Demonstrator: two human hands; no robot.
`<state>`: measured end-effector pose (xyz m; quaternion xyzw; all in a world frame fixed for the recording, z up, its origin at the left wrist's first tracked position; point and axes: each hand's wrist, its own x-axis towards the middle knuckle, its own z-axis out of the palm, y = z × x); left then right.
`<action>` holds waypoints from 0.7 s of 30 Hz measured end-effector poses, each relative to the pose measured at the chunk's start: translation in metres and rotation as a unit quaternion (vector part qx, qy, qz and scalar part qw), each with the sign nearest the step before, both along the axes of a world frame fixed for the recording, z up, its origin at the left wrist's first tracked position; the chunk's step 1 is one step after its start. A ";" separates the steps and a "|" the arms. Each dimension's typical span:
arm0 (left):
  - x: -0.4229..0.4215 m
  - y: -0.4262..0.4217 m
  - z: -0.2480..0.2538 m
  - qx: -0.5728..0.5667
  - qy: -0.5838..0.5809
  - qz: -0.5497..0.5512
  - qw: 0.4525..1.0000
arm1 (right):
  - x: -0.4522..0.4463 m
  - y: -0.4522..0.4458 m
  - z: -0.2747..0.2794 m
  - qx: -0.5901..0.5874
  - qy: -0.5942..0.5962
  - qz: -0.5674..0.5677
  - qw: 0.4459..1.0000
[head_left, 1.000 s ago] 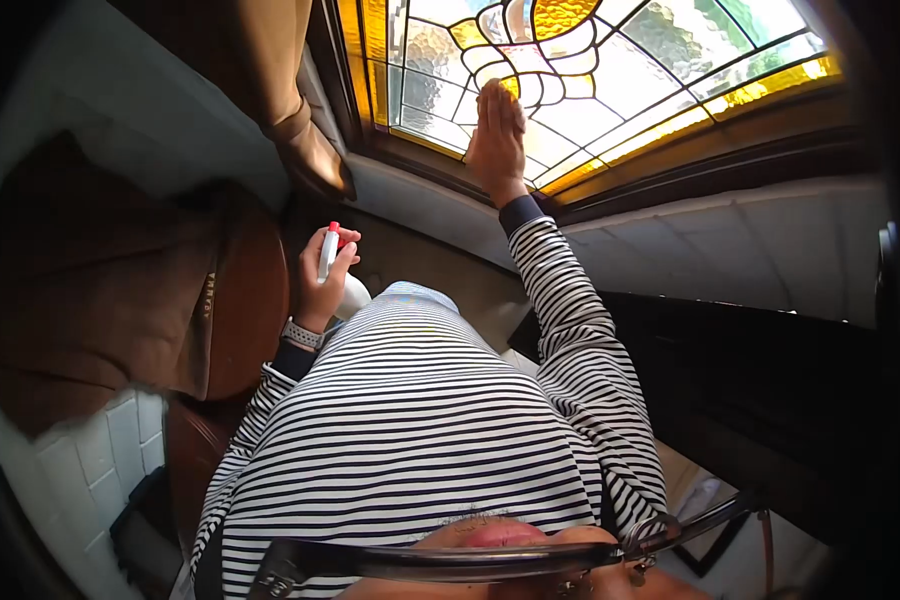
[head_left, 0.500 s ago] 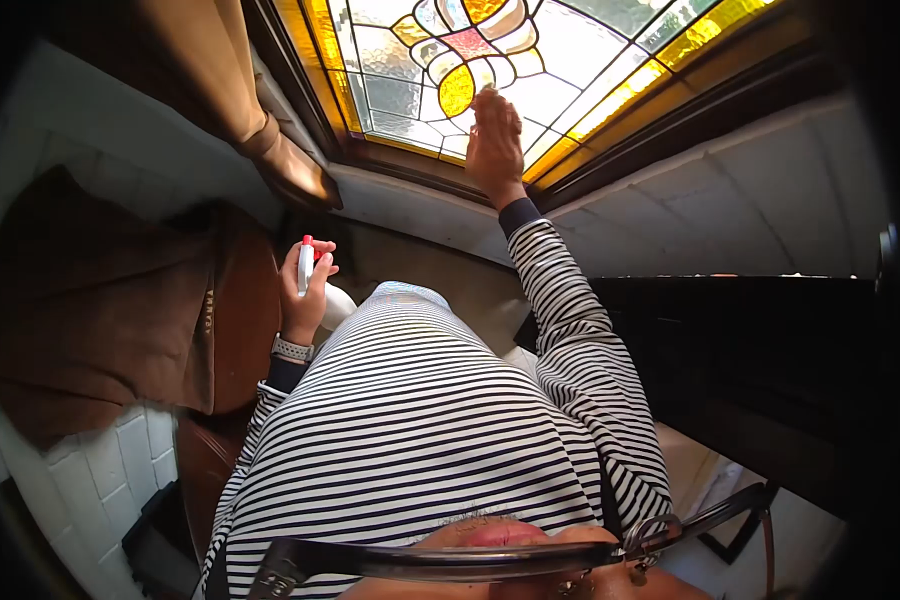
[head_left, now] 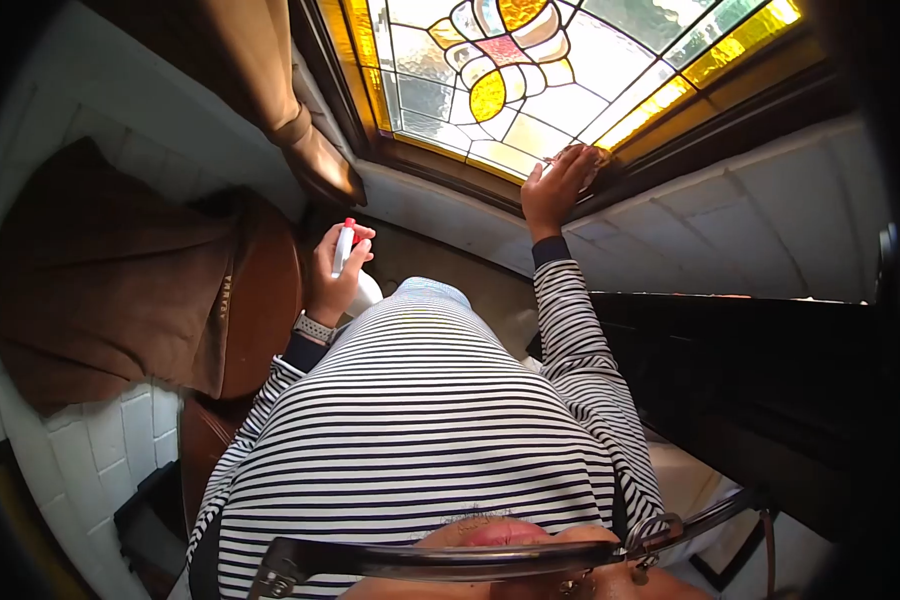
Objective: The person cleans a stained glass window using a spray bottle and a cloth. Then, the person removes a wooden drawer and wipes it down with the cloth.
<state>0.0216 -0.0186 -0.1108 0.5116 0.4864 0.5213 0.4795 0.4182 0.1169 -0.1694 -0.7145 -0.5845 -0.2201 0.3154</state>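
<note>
My left hand point(head_left: 332, 275) is wrapped around a spray bottle point(head_left: 344, 248) with a white and red trigger head. The bottle's white body point(head_left: 367, 294) shows partly below the hand, beside my striped shirt. My right hand point(head_left: 558, 190) is at the lower right corner of the stained glass window point(head_left: 530, 135), with its fingers bent against the glass and frame. A pale, crumpled piece of what looks like cloth point(head_left: 599, 166) shows at the fingers, mostly hidden under them.
A dark wooden frame point(head_left: 660, 160) borders the window, above a white tiled wall point(head_left: 710, 215). A tied tan curtain point(head_left: 295, 125) hangs at its left. On the left is a brown leather chair point(head_left: 270, 300) with a brown cloth point(head_left: 110, 290) over it. A black piece of furniture point(head_left: 750, 350) stands right.
My right hand has moved from the middle of the lower glass down and right into the corner, its fingers now bent. My left hand still holds the spray bottle. The view has shifted slightly.
</note>
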 end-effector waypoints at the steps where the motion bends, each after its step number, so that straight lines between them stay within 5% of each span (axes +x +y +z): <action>1: -0.002 0.001 -0.001 -0.002 0.002 -0.007 1.000 | -0.001 0.002 0.003 0.003 -0.014 -0.011 1.000; 10: -0.006 0.003 -0.014 -0.014 -0.007 0.017 1.000 | -0.030 0.018 -0.007 -0.020 0.029 -0.038 0.999; 16: -0.014 0.005 -0.015 -0.025 0.017 0.045 0.999 | -0.070 0.050 -0.037 -0.058 0.027 0.156 0.986; 21: -0.017 0.004 -0.024 -0.036 0.007 0.083 0.996 | -0.087 0.082 -0.063 -0.022 -0.013 0.138 0.990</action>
